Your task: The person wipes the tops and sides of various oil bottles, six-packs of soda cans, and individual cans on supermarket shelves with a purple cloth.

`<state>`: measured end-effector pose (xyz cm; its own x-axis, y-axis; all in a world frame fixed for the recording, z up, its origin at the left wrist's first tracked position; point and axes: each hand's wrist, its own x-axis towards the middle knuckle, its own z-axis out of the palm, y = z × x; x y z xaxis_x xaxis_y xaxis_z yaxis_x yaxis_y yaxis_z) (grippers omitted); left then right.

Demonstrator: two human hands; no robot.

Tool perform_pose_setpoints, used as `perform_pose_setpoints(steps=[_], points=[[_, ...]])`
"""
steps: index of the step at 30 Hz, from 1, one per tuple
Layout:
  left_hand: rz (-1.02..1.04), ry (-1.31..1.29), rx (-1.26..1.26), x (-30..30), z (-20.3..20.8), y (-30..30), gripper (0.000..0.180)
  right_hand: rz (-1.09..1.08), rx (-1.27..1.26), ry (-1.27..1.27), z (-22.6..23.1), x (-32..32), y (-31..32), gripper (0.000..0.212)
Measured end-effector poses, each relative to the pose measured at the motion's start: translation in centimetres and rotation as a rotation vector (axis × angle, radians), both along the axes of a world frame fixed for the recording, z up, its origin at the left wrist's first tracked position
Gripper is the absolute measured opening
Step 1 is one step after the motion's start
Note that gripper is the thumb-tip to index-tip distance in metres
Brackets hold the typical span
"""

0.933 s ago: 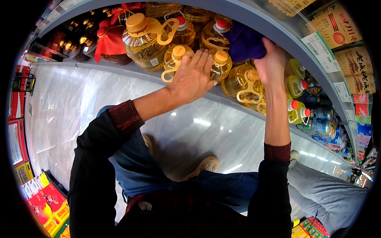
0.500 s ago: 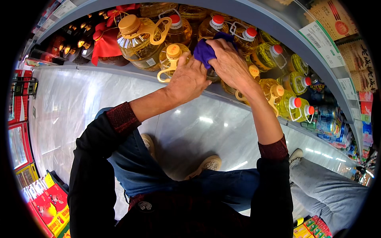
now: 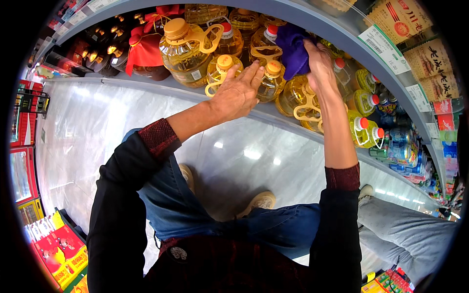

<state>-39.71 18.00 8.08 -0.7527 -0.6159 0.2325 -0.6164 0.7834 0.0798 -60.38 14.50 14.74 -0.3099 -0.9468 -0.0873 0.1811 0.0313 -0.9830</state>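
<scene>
A purple cloth (image 3: 293,54) hangs bunched from my right hand (image 3: 320,63), whose fingers close on its right edge. It covers part of the oil bottles behind it. My left hand (image 3: 235,93) lies with fingers stretched out between two yellow-capped oil bottles. Its fingertips reach the bottle (image 3: 271,87) on their right, near the cap; the smaller bottle (image 3: 216,73) stands at its left. A large oil jug (image 3: 181,58) with a yellow handle is farther left. Just below the cloth, another yellow-handled oil bottle (image 3: 292,95) stands at the shelf's front.
Red-capped oil bottles (image 3: 360,123) and drink packs (image 3: 403,146) line the shelf to the right. A red-cloth-topped jar (image 3: 145,56) and dark bottles stand left. The upper shelf edge (image 3: 337,27) arches overhead. Another person's grey-trousered leg (image 3: 408,229) is at the right.
My right hand has moved right with the purple cloth, away from my left hand. The yellow-capped bottle it covered now shows. My left hand's fingers now stretch toward that bottle.
</scene>
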Motion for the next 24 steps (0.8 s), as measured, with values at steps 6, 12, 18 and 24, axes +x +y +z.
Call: perform_pose_setpoints(steps=[6,12,18,24], points=[[0.024,-0.178,0.223,-1.0,2.7,0.5,0.059,0.200,-0.393,1.390,-5.1,3.5,2.1,0.042],[0.008,0.001,0.027,-0.1,0.2,0.5,0.080,0.227,0.008,1.079,-3.4,3.8,0.5,0.029],[-0.016,-0.039,0.080,-0.4,0.4,0.3,0.083,0.030,-0.146,0.656,-3.2,0.0,-1.9,0.031],[-0.013,-0.133,0.237,-0.7,0.0,0.6,0.077,0.463,-0.630,1.079,-2.6,8.9,0.8,0.042]])
